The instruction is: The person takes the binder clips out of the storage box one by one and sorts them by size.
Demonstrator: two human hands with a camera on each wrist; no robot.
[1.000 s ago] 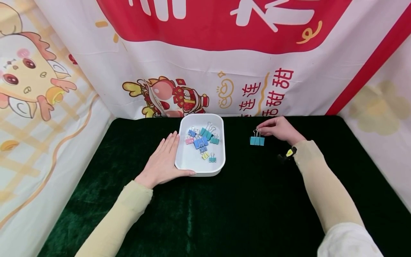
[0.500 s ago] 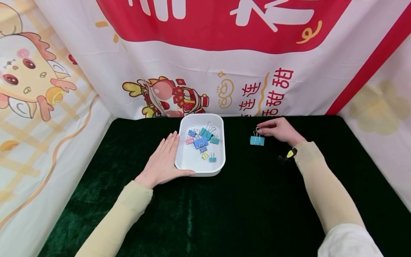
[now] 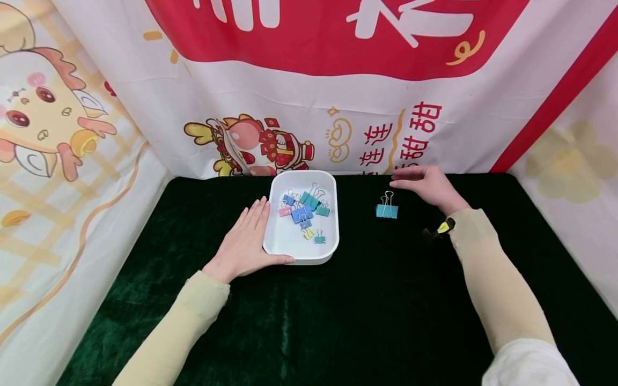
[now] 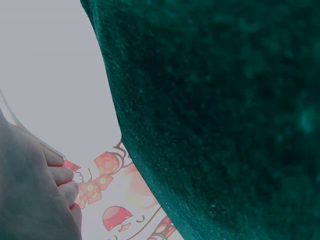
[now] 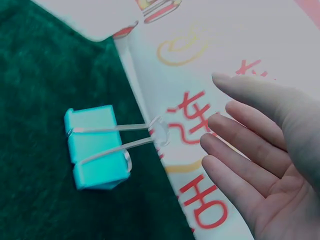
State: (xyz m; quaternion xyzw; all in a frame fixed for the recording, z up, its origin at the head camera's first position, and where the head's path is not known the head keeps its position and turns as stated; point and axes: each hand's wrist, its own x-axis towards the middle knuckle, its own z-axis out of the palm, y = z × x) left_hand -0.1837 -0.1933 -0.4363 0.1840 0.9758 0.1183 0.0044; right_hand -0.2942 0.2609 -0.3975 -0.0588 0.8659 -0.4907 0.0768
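A teal binder clip stands on the dark green cloth with its wire handles up. My right hand is just above and to the right of those handles, apart from them. In the right wrist view, the fingers are extended and hold nothing, with the binder clip beyond the fingertips. My left hand rests along the left side of a white plastic tray, thumb at its front edge and fingers straight. Inside the tray lie several binder clips in blue, teal, pink and yellow.
Dark green velvet cloth covers the table. A printed white and red curtain hangs right behind its far edge, and another patterned curtain is on the left. A strap with a yellow tag hangs at the right wrist.
My right hand has let go of the teal binder clip's handles and moved up and slightly right. The clip stays standing in place. My left hand and the tray have not moved.
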